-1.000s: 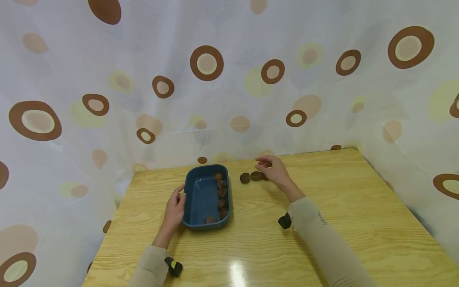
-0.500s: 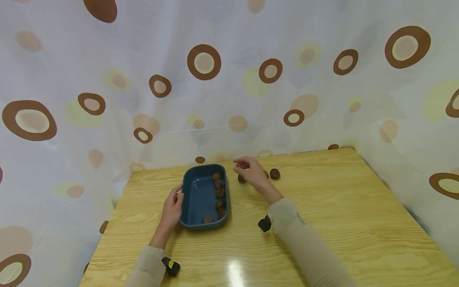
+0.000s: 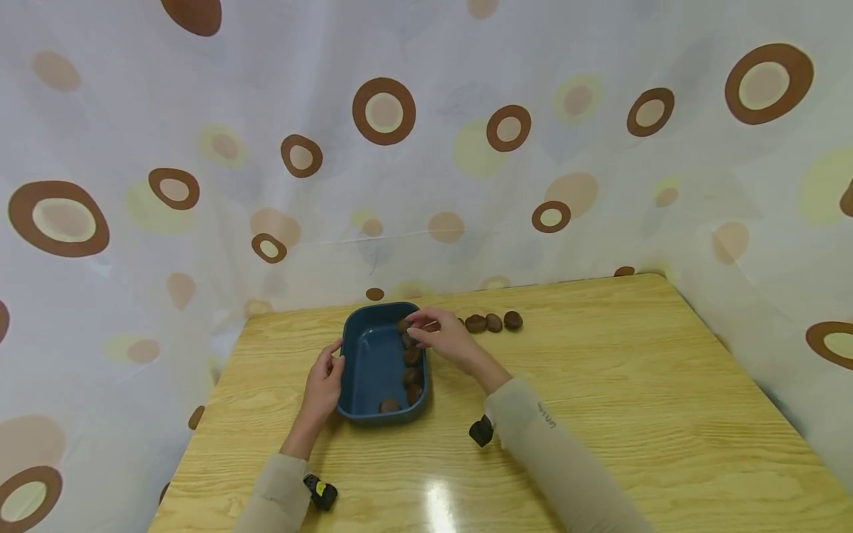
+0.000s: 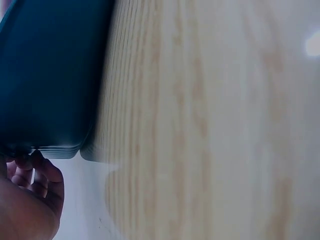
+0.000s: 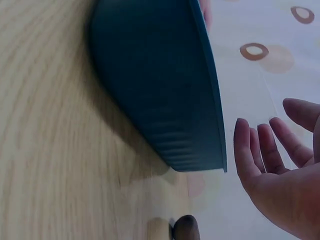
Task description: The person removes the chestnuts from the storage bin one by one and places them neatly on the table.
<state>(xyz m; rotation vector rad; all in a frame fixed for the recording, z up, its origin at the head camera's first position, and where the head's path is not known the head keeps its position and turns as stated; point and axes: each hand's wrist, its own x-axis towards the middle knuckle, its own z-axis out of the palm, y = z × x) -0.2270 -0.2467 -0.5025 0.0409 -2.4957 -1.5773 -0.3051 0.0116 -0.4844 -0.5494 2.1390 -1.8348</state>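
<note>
At two o'clock on the blue box (image 3: 375,370), I have the right hand (image 3: 448,338), fingers apart, over some chestnuts (image 3: 412,356); contact I cannot tell. At nine o'clock, the left hand (image 3: 324,380) is clamped on the box. Chestnuts line it from one to five o'clock, one near six. Between two and three, four loose chestnuts (image 3: 476,323) on the table (image 3: 666,414).

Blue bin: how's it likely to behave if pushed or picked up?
The blue bin is probably stiff: its walls hold their shape. Pushed, it would likely slide before tipping, being broad and low. Lifted, it may pull rightward, as most brown lumps inside lie along its right wall.
</note>
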